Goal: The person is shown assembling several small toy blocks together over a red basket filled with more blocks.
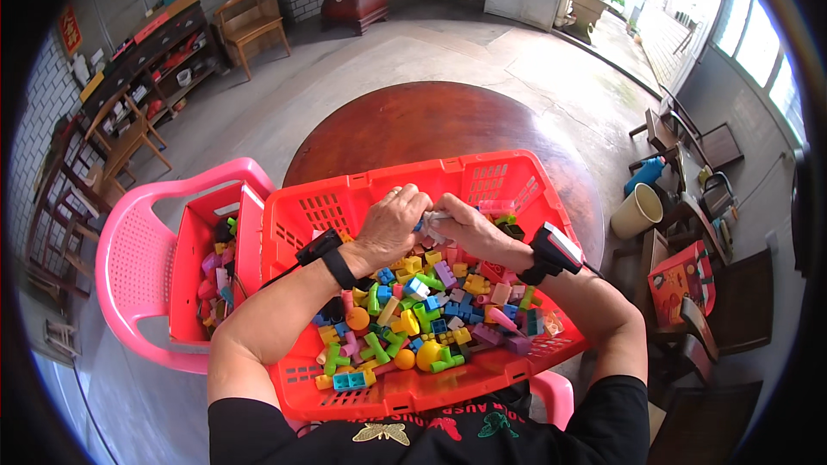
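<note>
Both of my hands meet over the far half of a large red plastic basket [392, 174] heaped with toy pieces. My left hand [389, 222] is closed, its fingers curled beside a crumpled whitish cloth [435, 222]. From the other side my right hand [472, 228] pinches the same cloth. Something small and blue shows at its edge; whether a toy piece is inside is hidden. Below the hands lie mixed building blocks [418, 288], green pipe-shaped pieces [376, 349], an orange ball [357, 319] and a yellow ball [428, 355].
A smaller red bin [183, 280] with more toys stands on a pink plastic chair [129, 263] at the left. Beyond the basket is a round brown table [388, 125]. At the right are a cream bucket [636, 211], a red bag [680, 280] and dark wooden chairs [745, 310].
</note>
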`<state>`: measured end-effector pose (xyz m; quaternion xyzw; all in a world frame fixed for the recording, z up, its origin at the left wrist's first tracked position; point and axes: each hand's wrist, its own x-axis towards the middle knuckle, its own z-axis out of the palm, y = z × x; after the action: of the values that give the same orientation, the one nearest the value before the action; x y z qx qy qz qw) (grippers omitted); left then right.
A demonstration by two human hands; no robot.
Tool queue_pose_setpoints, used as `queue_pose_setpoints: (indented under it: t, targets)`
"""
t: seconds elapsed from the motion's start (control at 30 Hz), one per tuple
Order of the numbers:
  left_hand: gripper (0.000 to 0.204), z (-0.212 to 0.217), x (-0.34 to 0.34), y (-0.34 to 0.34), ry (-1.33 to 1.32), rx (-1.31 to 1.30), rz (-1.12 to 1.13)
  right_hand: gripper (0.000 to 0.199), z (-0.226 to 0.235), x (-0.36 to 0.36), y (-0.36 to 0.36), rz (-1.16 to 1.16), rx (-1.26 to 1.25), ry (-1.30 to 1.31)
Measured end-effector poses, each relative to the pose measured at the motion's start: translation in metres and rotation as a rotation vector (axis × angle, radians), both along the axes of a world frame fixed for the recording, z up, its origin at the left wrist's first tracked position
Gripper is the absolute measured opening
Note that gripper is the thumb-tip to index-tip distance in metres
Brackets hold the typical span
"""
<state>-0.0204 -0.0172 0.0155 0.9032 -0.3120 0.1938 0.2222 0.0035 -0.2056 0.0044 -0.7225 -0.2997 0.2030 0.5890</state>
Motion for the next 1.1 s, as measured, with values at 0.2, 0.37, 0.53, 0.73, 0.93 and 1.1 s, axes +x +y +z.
queue_pose_setpoints:
  t: [0.2,0.37,0.53,0.73,0.93,1.1]
  targets:
    - [0.039,0.008,-0.008,-0.007,0.031,-0.039,-0.008,0.016,-0.003,0.004,-0.003,-0.070,-0.026,-0.196]
    - [0.042,0.008,-0.008,-0.004,0.029,-0.021,0.013,0.016,-0.004,0.003,0.001,-0.111,-0.042,-0.295]
    - [0.039,0.013,-0.005,-0.008,0.018,-0.135,-0.035,0.015,-0.006,0.008,-0.004,-0.106,0.066,-0.251]
    - [0.038,0.017,-0.004,0.002,0.209,-0.368,0.042,0.014,0.020,0.008,-0.006,-0.080,0.310,0.213]
    - [0.039,0.009,-0.003,0.002,0.088,-0.167,0.008,0.013,-0.006,0.006,-0.005,-0.099,0.176,-0.123]
    - [0.036,0.013,-0.008,-0.001,0.434,-0.412,-0.042,0.013,0.002,-0.002,-0.002,-0.121,0.158,-0.147]
